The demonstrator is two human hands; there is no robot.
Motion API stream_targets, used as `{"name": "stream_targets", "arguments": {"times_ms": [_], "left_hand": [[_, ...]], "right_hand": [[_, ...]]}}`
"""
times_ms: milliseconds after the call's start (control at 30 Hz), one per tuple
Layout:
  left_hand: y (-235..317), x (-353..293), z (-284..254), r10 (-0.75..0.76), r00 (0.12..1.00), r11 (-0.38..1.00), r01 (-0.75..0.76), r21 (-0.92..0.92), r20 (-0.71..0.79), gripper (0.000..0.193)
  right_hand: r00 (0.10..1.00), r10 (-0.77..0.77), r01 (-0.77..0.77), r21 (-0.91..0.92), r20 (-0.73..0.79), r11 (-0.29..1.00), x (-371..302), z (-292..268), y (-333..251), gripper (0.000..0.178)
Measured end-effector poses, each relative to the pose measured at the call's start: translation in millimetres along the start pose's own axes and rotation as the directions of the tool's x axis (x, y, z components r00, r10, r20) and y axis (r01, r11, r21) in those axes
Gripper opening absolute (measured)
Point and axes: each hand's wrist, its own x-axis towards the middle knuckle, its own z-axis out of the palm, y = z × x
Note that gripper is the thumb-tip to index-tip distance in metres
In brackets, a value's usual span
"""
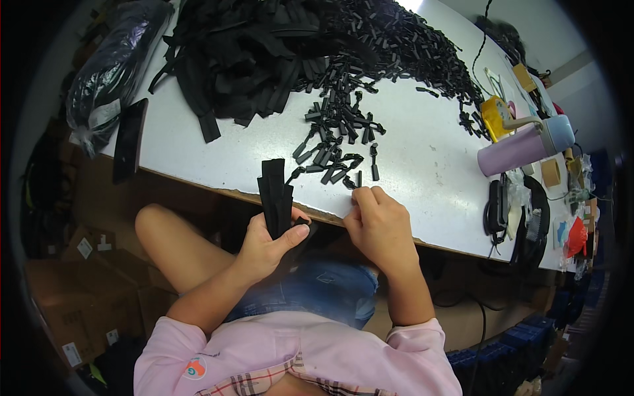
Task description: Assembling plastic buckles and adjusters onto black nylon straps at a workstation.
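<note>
- Few strips [276,195] so far, bunched in our left hand [264,247], fingers clamped round them.
- R hand [380,224] pinching a small black clip [357,179] at table [422,171] edge.
- Big pile [277,53] left, we reckon.

- Lilac bottle [522,149] lies on its side on my white table [422,178].
- Yellow box [495,115] just behind the bottle.
- Black phone [129,140] far left of the bottle, at the table's edge.
- Cardboard boxes [72,297] on the floor below the phone.

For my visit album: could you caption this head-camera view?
Left hand grips a bundle of black strips; right hand picks at small black pieces on the white table.
</note>
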Motion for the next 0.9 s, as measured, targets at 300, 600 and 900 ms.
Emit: {"name": "stream_targets", "arguments": {"times_ms": [300, 600, 900], "left_hand": [[-1, 3, -2, -0.054, 0.998, 0.997, 0.053, -0.053, -0.016, 0.017], [1, 1, 3, -0.042, 0.999, 0.999, 0.042, -0.019, -0.003, 0.014], [3, 6, 7, 0.074, 0.996, 0.997, -0.073, 0.026, -0.042, 0.014]], "right_hand": [[0.999, -0.033, 0.033, 0.029, -0.019, 0.999, -8, -7, 2, 0.011], [0.821, 0.549, -0.11, 0.987, 0.159, -0.121, 8, 0, 29, 0.004], [0.928, 0.348, -0.145, 0.989, 0.132, 0.01, -14, 16, -21, 0.01]]}}
